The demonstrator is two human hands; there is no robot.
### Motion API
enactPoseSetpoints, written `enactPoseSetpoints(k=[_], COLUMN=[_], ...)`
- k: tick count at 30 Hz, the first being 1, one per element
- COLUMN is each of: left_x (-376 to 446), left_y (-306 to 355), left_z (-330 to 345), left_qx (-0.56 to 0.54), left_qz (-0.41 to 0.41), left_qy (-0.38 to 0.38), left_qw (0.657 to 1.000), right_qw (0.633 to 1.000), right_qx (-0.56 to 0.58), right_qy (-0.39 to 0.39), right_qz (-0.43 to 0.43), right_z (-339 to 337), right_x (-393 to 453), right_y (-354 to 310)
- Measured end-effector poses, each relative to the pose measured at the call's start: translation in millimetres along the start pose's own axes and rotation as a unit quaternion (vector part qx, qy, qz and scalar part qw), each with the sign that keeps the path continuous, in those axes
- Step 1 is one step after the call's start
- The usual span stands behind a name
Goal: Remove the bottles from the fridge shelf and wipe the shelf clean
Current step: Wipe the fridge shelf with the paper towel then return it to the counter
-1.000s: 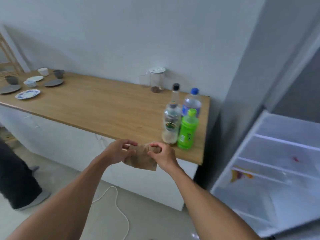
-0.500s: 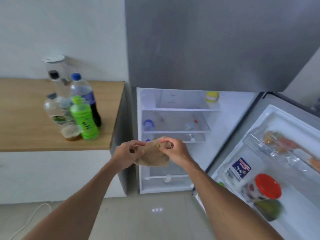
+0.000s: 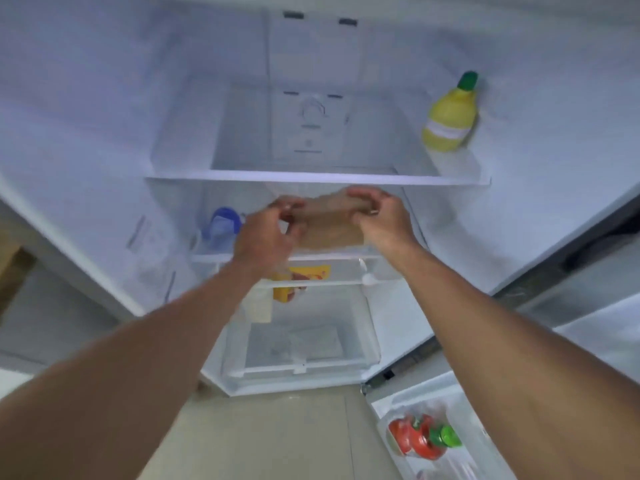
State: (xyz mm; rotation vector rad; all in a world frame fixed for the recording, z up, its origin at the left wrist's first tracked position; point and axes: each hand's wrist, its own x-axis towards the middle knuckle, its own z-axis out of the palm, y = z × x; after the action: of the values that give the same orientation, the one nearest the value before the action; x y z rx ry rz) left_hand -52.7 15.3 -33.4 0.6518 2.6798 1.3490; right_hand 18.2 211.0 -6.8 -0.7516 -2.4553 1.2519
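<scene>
From the head view we look into the open fridge, with both arms reaching in from 6 o'clock. Our left hand [image 3: 265, 233] and right hand [image 3: 382, 221] hold a brown cloth [image 3: 332, 221] between them, each grip pinched closed on 1 end of it, the left at about 9 o'clock of the cloth and the right at 3 o'clock. The cloth hangs just under the front edge of the upper shelf [image 3: 311, 177], which runs across the middle of the frame. On that shelf, at its 3 o'clock end against the fridge wall, stands a yellow bottle [image 3: 448, 123] with a green cap. At 9 o'clock of our left hand, on the shelf below, we see a blue-capped container [image 3: 223, 221], blurred. Below the hands lies a yellow packet [image 3: 304, 280], and lower still a clear drawer [image 3: 301, 344]. At 5 o'clock, the door rack holds a red and green item [image 3: 422, 438].
</scene>
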Motion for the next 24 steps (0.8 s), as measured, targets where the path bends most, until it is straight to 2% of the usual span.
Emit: enactPoseSetpoints(k=[2,4,6,8,10,11,15,17,18,20,24], left_x=[27,47,55,52,50,51,56,58,59,61,64], left_y=[-10,-31,-55,-80,-96,-99,-101,-101,-101,-102,-103], left_z=[4,9,15,23,31,33,36,38,37,36,37], left_qx=[0.117,0.244,0.351,0.399,0.413,0.417,0.428,0.428,0.425,0.414,0.405], left_qz=[0.016,0.032,0.050,0.108,0.153,0.160,0.180,0.186,0.184,0.174,0.162], left_qy=[-0.014,-0.056,-0.111,-0.102,-0.081,-0.081,-0.069,-0.078,-0.083,-0.090,-0.108], left_qw=[0.993,0.968,0.928,0.905,0.894,0.891,0.883,0.881,0.882,0.889,0.893], right_qw=[0.995,0.973,0.956,0.921,0.884,0.879,0.907,0.888,0.872,0.862,0.875], right_qx=[-0.090,-0.222,-0.290,-0.364,-0.426,-0.436,-0.395,-0.438,-0.474,-0.505,-0.482], right_qy=[0.031,0.056,-0.003,-0.096,-0.127,-0.119,-0.088,-0.021,0.001,0.024,0.036], right_qz=[0.005,0.006,-0.032,-0.096,-0.144,-0.152,-0.114,-0.141,-0.124,-0.034,0.031], right_z=[5,14,33,59,83,89,88,72,62,45,39], right_x=[27,42,49,51,49,46,18,2,-1,14,88], right_y=[12,19,20,22,32,38,54,75,86,104,85])
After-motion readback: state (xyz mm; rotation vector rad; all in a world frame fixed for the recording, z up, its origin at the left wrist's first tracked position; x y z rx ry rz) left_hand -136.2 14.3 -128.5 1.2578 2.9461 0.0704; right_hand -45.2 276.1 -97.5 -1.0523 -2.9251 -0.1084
